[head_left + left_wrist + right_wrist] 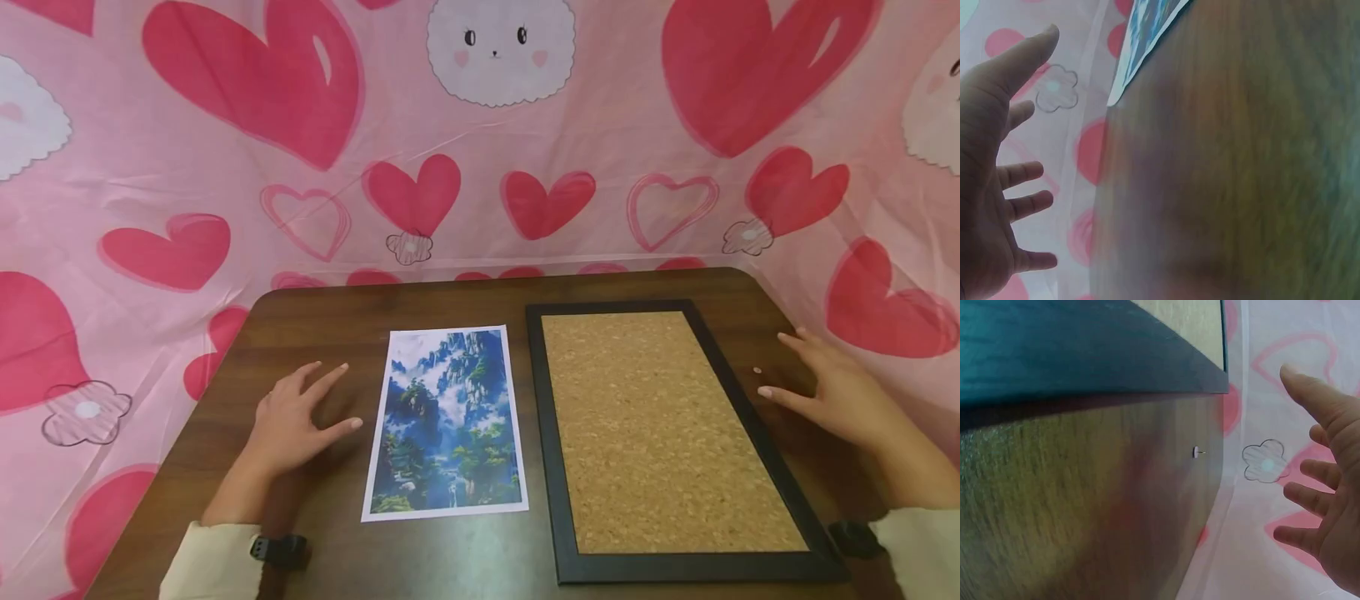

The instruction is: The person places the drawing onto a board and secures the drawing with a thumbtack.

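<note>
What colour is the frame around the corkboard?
Black; the frame around the corkboard shows best in the head view.

The left wrist view crops the print [1146, 28] (one corner shows).

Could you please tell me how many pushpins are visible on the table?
1: the pushpin lies on the table, just right of the framed corkboard, near the right hand. Any under the corkboard would be hidden.

Soft glare whitens the tabletop [435, 554] in my head view; my 2 wrist views run dimmer, grainy, blurred.
</note>
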The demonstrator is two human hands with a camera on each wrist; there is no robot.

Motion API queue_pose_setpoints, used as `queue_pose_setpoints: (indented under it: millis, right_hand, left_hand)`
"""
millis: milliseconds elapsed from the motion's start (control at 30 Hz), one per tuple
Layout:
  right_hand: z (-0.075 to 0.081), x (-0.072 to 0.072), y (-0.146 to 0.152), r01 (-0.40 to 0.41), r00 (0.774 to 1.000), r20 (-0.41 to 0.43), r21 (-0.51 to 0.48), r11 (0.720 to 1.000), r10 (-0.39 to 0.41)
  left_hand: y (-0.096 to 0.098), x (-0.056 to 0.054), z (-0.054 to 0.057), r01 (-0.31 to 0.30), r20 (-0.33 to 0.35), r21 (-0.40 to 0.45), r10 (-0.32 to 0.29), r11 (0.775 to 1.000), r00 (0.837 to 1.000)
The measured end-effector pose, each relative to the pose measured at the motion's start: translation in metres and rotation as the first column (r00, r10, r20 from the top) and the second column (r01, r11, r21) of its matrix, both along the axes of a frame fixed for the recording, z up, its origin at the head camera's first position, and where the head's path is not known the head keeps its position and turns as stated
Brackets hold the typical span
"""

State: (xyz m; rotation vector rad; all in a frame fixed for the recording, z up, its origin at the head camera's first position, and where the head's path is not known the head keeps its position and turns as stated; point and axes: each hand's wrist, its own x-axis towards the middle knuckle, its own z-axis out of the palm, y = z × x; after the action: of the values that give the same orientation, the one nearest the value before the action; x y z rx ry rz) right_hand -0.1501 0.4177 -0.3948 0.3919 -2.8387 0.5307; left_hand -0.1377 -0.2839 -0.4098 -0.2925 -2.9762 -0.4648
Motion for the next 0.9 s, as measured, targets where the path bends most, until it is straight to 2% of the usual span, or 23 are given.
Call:
queue_pose_setpoints:
  millis: [133,267,633,733,900]
  right_hand:
    - [-0.005,-0.003,0.004,-0.011,1.0,-0.018,0.015,1.0,0.011]
    - [-0.009,-0.004,0.006,-0.007,1.0,0.008,0.027,1.0,0.007]
    - [-0.021,-0.008,0.017,-0.016,1.0,0.014,0.002,1.0,0.016]
    - [-0.025,-0.01,0.022,-0.024,0.999,0.029,-0.017,1.0,0.024]
    - [-0.03,-0.014,0.031,-0.015,0.997,0.069,-0.078,0.997,0.021]
  left_hand:
    - [0.007,-0.004,-0.004,0.034,0.035,0.055,-0.036,0.998,0.999]
    - [0.013,-0.01,-0.007,0.053,0.055,0.134,-0.061,0.99,0.997]
    - [0.027,-0.024,-0.012,0.065,0.146,0.321,-0.117,0.945,0.982]
    - [0.032,-0.028,-0.015,0.064,0.163,0.353,-0.129,0.933,0.978]
    - [0.038,-0.03,-0.019,0.019,0.203,0.384,-0.105,0.923,0.974]
